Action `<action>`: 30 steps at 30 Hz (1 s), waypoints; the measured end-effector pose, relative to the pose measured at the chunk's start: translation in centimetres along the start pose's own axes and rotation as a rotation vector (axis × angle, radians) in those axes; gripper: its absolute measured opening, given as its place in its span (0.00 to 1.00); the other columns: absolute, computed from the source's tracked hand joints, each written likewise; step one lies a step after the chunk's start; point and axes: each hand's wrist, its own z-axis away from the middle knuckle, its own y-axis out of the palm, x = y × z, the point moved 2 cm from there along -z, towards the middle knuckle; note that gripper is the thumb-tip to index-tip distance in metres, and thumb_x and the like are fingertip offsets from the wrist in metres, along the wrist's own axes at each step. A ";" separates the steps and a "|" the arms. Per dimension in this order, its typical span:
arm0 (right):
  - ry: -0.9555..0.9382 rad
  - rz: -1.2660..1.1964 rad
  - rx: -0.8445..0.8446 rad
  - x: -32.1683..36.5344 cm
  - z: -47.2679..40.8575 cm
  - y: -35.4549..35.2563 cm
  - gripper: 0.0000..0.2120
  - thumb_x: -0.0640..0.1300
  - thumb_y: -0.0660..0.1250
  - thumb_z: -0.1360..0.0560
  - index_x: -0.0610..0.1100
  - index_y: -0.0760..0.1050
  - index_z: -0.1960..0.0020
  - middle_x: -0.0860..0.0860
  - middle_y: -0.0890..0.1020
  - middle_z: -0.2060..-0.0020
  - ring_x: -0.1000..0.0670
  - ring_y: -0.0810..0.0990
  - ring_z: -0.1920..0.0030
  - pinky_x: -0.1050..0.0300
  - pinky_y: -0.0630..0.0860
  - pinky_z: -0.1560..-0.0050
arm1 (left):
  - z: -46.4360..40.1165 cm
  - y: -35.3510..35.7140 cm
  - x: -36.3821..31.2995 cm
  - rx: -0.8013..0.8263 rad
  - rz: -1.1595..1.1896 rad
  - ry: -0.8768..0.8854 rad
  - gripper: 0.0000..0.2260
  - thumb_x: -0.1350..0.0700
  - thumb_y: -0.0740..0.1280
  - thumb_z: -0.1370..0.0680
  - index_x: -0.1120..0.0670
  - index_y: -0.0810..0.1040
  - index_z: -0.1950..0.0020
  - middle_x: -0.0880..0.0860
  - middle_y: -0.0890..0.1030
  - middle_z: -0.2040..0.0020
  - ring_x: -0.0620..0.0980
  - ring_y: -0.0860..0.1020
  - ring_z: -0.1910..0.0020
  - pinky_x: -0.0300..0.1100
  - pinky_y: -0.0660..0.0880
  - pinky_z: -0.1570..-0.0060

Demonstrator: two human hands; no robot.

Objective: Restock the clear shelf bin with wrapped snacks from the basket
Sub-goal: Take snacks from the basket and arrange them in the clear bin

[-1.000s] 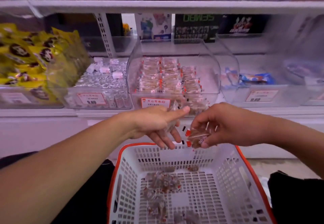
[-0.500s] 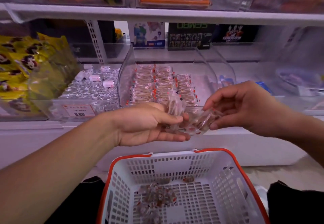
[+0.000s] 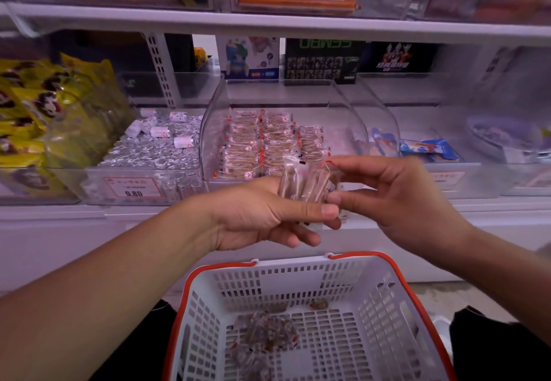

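Both hands are up in front of the clear bin (image 3: 214,130) on the shelf, and they hold a little bunch of wrapped snacks (image 3: 304,182) between them. The left hand (image 3: 262,216) has its fingers closed around the bottom of the bunch, and the right hand (image 3: 396,198) pinches its top and side. More snacks (image 3: 265,336) lie in the white basket (image 3: 396,315) with the red rim, down below the hands.

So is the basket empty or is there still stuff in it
Not empty. A loose pile of wrapped snacks lies on the basket floor, mostly left of centre; much of the floor is bare.
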 end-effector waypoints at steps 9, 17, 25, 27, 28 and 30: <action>-0.064 0.384 0.308 -0.2 0.6 0.4 0.34 0.37 0.68 0.22 0.52 0.58 0.22 0.59 0.69 0.27 0.60 0.67 0.28 0.53 0.67 0.28 | -0.4 0.2 -0.2 -0.017 -0.376 -0.039 0.14 0.61 0.80 0.34 0.58 0.80 0.51 0.55 0.78 0.62 0.47 0.73 0.67 0.35 0.66 0.76; -0.275 0.673 0.166 2.2 -0.5 -0.9 0.22 0.43 0.77 0.36 0.52 0.76 0.45 0.60 0.81 0.54 0.56 0.80 0.53 0.61 0.76 0.54 | -1.5 -0.2 -1.6 -0.260 -0.488 0.113 0.17 0.66 0.74 0.36 0.53 0.77 0.51 0.52 0.81 0.65 0.48 0.72 0.70 0.36 0.67 0.74; -0.255 0.577 -0.025 1.7 -2.0 -1.0 0.25 0.38 0.75 0.33 0.54 0.73 0.39 0.61 0.79 0.49 0.56 0.80 0.48 0.61 0.78 0.50 | -2.4 0.3 -2.4 -0.103 0.412 0.249 0.33 0.31 0.56 0.23 0.59 0.82 0.43 0.59 0.84 0.47 0.53 0.83 0.51 0.48 0.78 0.51; -0.267 0.604 0.016 1.4 -2.2 -0.2 0.27 0.36 0.74 0.31 0.49 0.71 0.35 0.58 0.78 0.45 0.61 0.76 0.44 0.70 0.71 0.45 | -2.7 0.4 -2.6 -0.091 0.482 0.271 0.36 0.30 0.53 0.22 0.59 0.82 0.42 0.60 0.84 0.47 0.53 0.83 0.50 0.47 0.78 0.49; -0.274 0.637 0.045 1.1 -2.2 0.1 0.27 0.35 0.73 0.29 0.46 0.70 0.33 0.57 0.76 0.44 0.65 0.74 0.43 0.74 0.67 0.44 | -2.8 0.4 -2.6 -0.103 0.482 0.275 0.36 0.30 0.51 0.21 0.60 0.81 0.40 0.60 0.84 0.47 0.53 0.83 0.49 0.47 0.79 0.48; -0.274 0.695 0.098 0.8 -2.2 0.4 0.27 0.36 0.71 0.27 0.44 0.67 0.31 0.57 0.74 0.43 0.69 0.70 0.44 0.77 0.63 0.44 | -3.0 0.5 -2.8 -0.175 0.439 0.284 0.34 0.34 0.51 0.19 0.61 0.79 0.37 0.59 0.84 0.46 0.52 0.83 0.49 0.45 0.80 0.48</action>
